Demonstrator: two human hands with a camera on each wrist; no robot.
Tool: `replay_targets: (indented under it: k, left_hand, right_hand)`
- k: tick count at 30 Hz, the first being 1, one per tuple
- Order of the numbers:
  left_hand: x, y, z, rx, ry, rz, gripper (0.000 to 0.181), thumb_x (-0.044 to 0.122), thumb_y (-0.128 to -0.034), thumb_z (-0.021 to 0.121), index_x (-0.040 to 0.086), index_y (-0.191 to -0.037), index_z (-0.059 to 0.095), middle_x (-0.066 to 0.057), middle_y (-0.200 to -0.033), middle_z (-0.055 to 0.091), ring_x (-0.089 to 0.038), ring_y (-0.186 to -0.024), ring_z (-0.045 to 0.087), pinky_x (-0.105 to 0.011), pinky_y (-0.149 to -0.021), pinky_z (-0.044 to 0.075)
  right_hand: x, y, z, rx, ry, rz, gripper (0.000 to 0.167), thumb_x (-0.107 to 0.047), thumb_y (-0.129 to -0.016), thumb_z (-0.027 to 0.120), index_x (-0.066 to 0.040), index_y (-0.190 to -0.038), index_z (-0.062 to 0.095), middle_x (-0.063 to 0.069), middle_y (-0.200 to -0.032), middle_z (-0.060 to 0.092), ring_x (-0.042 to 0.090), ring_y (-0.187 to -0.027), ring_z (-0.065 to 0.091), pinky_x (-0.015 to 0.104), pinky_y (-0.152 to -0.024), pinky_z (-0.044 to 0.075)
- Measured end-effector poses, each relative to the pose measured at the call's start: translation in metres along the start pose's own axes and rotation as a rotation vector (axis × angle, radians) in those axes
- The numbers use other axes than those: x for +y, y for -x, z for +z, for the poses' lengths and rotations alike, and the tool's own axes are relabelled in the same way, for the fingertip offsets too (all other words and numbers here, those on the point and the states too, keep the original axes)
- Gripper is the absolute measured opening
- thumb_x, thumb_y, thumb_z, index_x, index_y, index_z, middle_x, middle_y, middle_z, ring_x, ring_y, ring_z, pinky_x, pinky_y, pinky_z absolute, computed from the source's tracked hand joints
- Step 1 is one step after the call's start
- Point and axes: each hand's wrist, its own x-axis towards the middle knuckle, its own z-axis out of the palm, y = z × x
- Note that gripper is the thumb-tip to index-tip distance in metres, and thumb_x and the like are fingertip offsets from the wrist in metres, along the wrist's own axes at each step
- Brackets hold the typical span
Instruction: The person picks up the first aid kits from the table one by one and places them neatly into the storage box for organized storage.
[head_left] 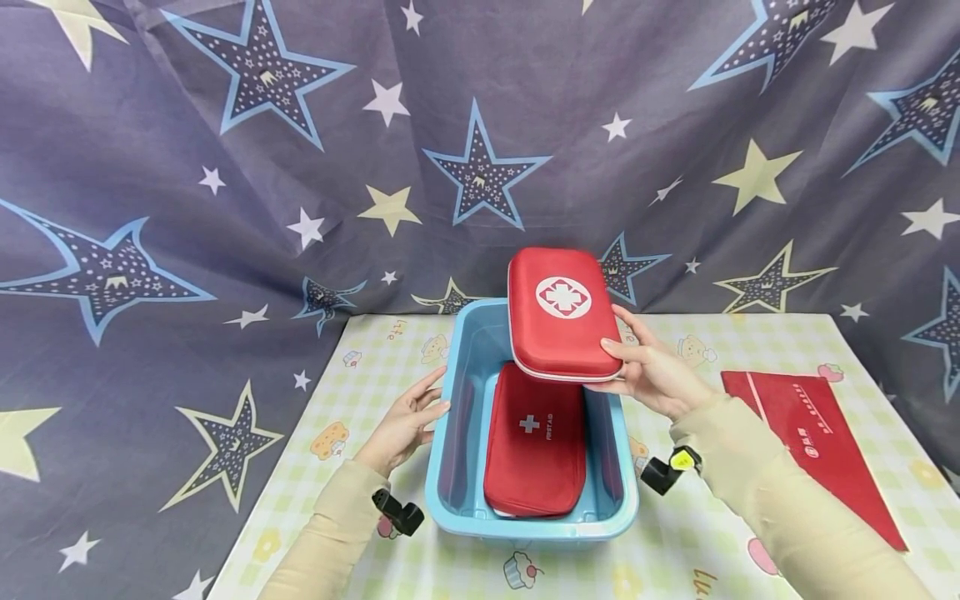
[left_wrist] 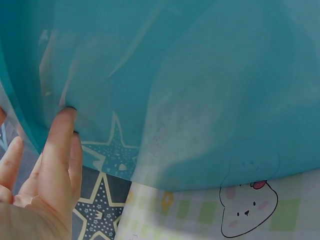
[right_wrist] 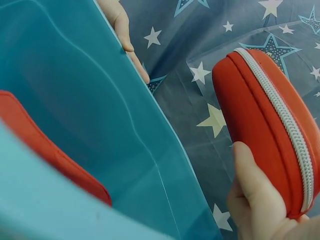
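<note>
My right hand [head_left: 652,367] grips a red hard-shell first aid case [head_left: 558,321] by its right edge, thumb on top and fingers beneath. A white cross emblem marks its lid, and a white zipper [right_wrist: 285,117] runs round its side. The case is raised and tilted over the far right part of a blue plastic bin [head_left: 525,528]. Inside the bin lies a flat red first aid pouch [head_left: 525,467], its far end hidden by the case. My left hand [head_left: 405,423] touches the bin's left outer wall with fairly straight fingers, seen close in the left wrist view.
A flat red bag [head_left: 821,442] with white print lies on the table's right side. The checked tablecloth [head_left: 300,508] ends at a back edge against a dark star-patterned curtain [head_left: 337,167]. The bin's raised rim surrounds the pouch.
</note>
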Motion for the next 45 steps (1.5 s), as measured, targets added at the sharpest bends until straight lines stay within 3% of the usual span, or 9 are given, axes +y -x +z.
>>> replay_targets:
  k: [11, 26, 33, 38, 45]
  left_hand:
    - [0.000, 0.000, 0.000, -0.004, -0.005, 0.010, 0.065, 0.005, -0.0935, 0.055, 0.018, -0.151, 0.026, 0.003, -0.119, 0.055, -0.010, -0.092, 0.063, -0.033, -0.074, 0.057]
    - [-0.003, -0.001, -0.002, -0.007, -0.006, -0.001, 0.063, 0.006, -0.0950, 0.054, 0.020, -0.150, 0.027, 0.000, -0.125, 0.052, -0.013, -0.099, 0.061, -0.035, -0.076, 0.057]
    - [-0.001, -0.001, -0.001, -0.001, -0.006, 0.001, 0.062, 0.005, -0.0952, 0.053, 0.019, -0.150, 0.027, -0.001, -0.126, 0.052, -0.012, -0.098, 0.062, -0.035, -0.076, 0.057]
    - [-0.001, -0.001, 0.001, -0.002, -0.003, -0.001, 0.063, 0.006, -0.0948, 0.054, 0.019, -0.150, 0.027, 0.001, -0.123, 0.053, -0.012, -0.096, 0.062, -0.034, -0.075, 0.057]
    - [0.001, 0.000, 0.002, 0.007, 0.004, -0.010, 0.062, 0.004, -0.0952, 0.052, 0.019, -0.150, 0.027, 0.004, -0.119, 0.054, -0.009, -0.092, 0.063, -0.032, -0.074, 0.057]
  right_hand:
    - [0.012, -0.012, 0.015, 0.068, -0.029, 0.009, 0.072, -0.008, -0.097, 0.046, -0.033, -0.152, 0.007, 0.008, -0.128, 0.039, 0.016, -0.090, 0.065, 0.039, -0.076, 0.058]
    - [0.039, -0.023, 0.038, 0.048, -0.015, -0.109, 0.072, -0.005, -0.096, 0.045, -0.030, -0.152, 0.008, 0.013, -0.136, 0.037, 0.017, -0.095, 0.064, 0.041, -0.082, 0.056]
    - [0.046, -0.028, 0.039, 0.066, 0.001, -0.065, 0.072, -0.006, -0.096, 0.046, -0.029, -0.152, 0.007, 0.015, -0.136, 0.040, 0.016, -0.093, 0.065, 0.042, -0.084, 0.055]
    - [0.048, -0.029, 0.039, 0.102, 0.058, 0.008, 0.074, -0.008, -0.095, 0.050, -0.029, -0.152, 0.007, 0.021, -0.140, 0.037, 0.017, -0.090, 0.066, 0.046, -0.085, 0.052]
    - [0.052, -0.027, 0.040, 0.153, 0.174, 0.112, 0.072, -0.013, -0.094, 0.054, -0.028, -0.152, 0.014, 0.021, -0.135, 0.045, 0.018, -0.082, 0.067, 0.043, -0.077, 0.056]
